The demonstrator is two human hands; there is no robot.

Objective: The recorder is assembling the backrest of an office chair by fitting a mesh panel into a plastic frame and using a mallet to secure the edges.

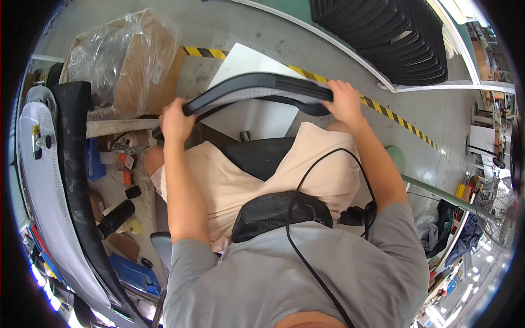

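A curved black frame (249, 82) with light grey mesh stretched inside it, much like a chair backrest, is held up over my knees. My left hand (176, 123) grips its left end with the fingers wrapped round the edge. At the other end my right hand (345, 102) is closed round the rim. The frame's top edge arches away from me, and its underside is partly hidden. Below it a white board (235, 63) lies on the floor, with a black seat surface (260, 156) between my thighs.
A cardboard box (164, 71) with clear plastic stands at far left, above a cluttered bench with blue bins (134, 273). A long grey mesh panel (49, 191) stands along the left. Stacked black curved parts (391, 41) fill a rack at far right; a fan (495, 210) is at right.
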